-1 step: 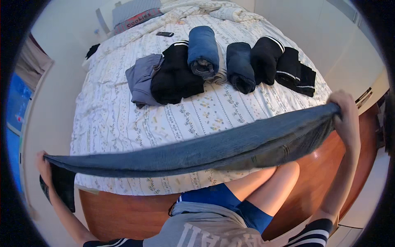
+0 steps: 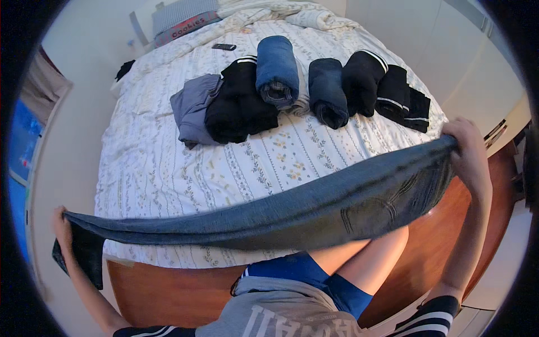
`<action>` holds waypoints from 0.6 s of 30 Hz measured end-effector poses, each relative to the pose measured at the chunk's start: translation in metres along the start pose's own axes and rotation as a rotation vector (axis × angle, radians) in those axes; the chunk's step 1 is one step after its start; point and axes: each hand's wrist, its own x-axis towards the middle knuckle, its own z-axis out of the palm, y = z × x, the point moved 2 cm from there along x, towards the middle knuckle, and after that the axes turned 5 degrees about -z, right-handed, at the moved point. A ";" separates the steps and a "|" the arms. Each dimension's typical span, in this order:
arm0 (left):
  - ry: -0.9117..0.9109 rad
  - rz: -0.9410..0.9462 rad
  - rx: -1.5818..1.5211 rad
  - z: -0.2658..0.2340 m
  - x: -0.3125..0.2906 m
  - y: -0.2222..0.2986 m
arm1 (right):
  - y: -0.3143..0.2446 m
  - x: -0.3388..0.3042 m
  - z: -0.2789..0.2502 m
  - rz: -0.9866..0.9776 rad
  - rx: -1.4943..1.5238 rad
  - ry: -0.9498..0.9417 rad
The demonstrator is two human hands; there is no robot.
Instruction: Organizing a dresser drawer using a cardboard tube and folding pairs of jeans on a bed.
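A pair of dark blue jeans (image 2: 264, 210) is stretched sideways in the air between my hands, folded lengthwise, over the near edge of the bed and my legs. My left hand (image 2: 63, 233) grips the narrow end at the far left, where a dark leg end hangs below the fingers. The wide end with stitched pocket lines is pinched in my right hand (image 2: 466, 147), higher up on the right. Both hands are closed on the cloth. The middle sags a little.
On the bed's patterned white sheet (image 2: 163, 168) lies a row of folded and rolled clothes: grey pants (image 2: 193, 109), black striped pants (image 2: 241, 106), rolled blue jeans (image 2: 278, 67), a darker roll (image 2: 327, 90) and several black pieces. A remote (image 2: 224, 47) and pillows (image 2: 185, 17) lie farther back.
The jeans hang lower in the middle and at the right, showing more of the pocket stitching. My right hand has shifted slightly left and up; the row of clothes stays in place.
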 end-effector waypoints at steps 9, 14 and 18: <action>-0.353 0.221 0.186 0.242 -0.024 0.091 | 0.025 0.047 0.212 0.073 -0.277 -0.299; -0.360 0.045 0.326 0.279 -0.027 0.056 | 0.056 -0.019 0.249 0.596 0.164 -0.194; -0.356 -0.394 0.156 0.261 -0.043 -0.011 | 0.039 -0.033 0.226 0.766 0.351 -0.345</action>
